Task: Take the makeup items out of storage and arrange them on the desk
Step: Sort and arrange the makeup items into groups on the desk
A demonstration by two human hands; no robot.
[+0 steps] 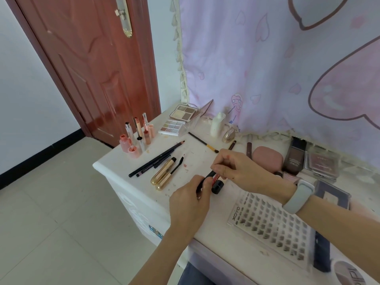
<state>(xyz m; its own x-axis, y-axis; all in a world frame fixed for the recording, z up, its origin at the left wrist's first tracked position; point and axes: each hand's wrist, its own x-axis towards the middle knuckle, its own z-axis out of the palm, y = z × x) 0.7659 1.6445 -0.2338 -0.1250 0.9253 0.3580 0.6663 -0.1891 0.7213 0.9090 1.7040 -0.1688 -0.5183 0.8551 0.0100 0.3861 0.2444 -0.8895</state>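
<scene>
We read "XOYO" along the near-left edge of the clear lash tray; print on the dark pencils is too small for us.

Gold tubes, pink case, red-brown door, heart-patterned lilac curtain.

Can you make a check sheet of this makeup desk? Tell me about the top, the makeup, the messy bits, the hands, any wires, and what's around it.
Surface: white desk, smudged, with pink specks.
Job's things: gold tubes lying side by side; dark pencils beside them; pink bottles standing at the left corner; eyeshadow palettes open at the back; lash tray at the front right.
Clutter: crumbs near the gold tubes.
Hands: left hand and right hand both grip a black and red tube.
Cables: nothing seen.
Surroundings: brown door, pink curtain, tiled floor.
</scene>
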